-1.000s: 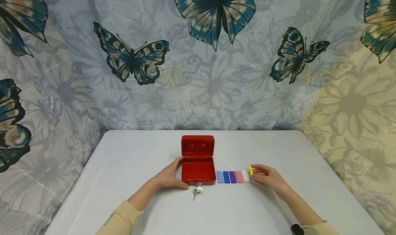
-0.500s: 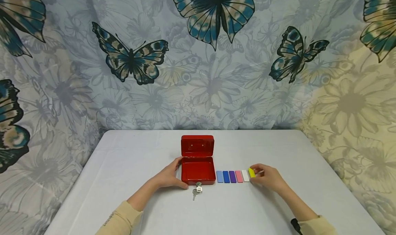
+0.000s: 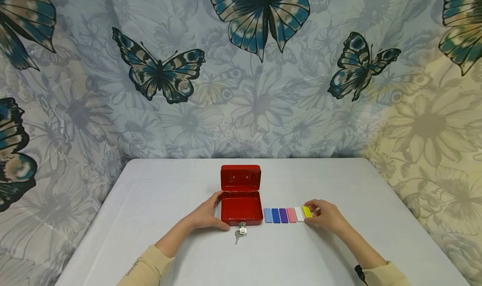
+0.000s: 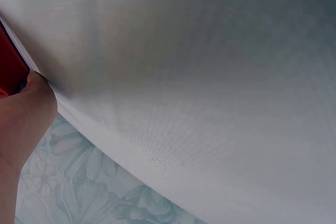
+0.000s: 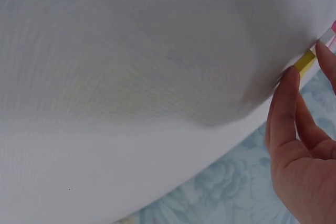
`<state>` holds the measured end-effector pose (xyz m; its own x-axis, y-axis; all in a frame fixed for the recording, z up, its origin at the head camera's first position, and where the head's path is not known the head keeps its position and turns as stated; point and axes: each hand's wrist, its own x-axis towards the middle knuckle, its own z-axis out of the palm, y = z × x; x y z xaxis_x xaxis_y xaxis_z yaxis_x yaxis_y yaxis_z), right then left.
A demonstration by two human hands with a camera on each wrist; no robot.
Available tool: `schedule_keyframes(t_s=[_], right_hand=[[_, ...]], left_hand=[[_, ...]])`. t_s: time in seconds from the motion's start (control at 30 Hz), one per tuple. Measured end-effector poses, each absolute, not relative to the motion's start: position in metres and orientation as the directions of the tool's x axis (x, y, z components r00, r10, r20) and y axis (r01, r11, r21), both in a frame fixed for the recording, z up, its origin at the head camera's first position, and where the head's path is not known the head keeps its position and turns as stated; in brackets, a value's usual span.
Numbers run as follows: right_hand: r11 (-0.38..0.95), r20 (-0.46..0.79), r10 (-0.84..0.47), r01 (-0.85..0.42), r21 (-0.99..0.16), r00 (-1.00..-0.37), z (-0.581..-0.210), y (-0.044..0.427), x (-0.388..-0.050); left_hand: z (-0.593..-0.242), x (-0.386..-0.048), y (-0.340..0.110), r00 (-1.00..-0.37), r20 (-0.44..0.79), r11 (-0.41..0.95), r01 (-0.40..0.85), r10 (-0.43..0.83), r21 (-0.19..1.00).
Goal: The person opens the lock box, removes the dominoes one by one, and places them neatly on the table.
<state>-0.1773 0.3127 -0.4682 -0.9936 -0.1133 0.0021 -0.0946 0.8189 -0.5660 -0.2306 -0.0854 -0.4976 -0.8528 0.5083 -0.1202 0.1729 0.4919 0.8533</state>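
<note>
A red cash box (image 3: 241, 207) stands on the table with its lid (image 3: 240, 177) raised. A small silver lock (image 3: 242, 228) with keys (image 3: 237, 236) hangs at its front. My left hand (image 3: 206, 214) grips the box's left side, thumb at the front corner and fingers toward the back. To the right of the box runs a row of flat blocks: light blue (image 3: 267, 215), dark blue (image 3: 275, 215), purple (image 3: 283, 215), pink (image 3: 291, 215) and white (image 3: 299, 214). At the row's right end, my right hand (image 3: 324, 215) pinches a yellow block (image 3: 307, 211), which lies beside the white one.
The white-covered table (image 3: 169, 181) reaches back to a butterfly-patterned cloth (image 3: 260, 106), which also hangs at both sides. A dark strap (image 3: 359, 272) shows at my right sleeve (image 3: 385, 274).
The yellow block has tipped from standing on edge to lying flat at the end of the row, with my right hand still on it. The left hand and the cash box have stayed put.
</note>
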Motion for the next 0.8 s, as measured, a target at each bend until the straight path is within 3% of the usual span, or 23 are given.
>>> schedule_keyframes(t_s=[0.43, 0.8], right_hand=[[0.825, -0.010, -0.108, -0.084, -0.559, -0.994, -0.4670, 0.3127, -0.1745], [0.845, 0.004, -0.175, -0.152, -0.513, -0.985, -0.4679, 0.3082, -0.1776]], left_hand=[[-0.4971, -0.2306, -0.0853, -0.856, -0.124, 0.483, 0.159, 0.503, 0.861], [-0.4971, -0.2316, -0.0851, -0.849, -0.106, 0.474, 0.181, 0.518, 0.862]])
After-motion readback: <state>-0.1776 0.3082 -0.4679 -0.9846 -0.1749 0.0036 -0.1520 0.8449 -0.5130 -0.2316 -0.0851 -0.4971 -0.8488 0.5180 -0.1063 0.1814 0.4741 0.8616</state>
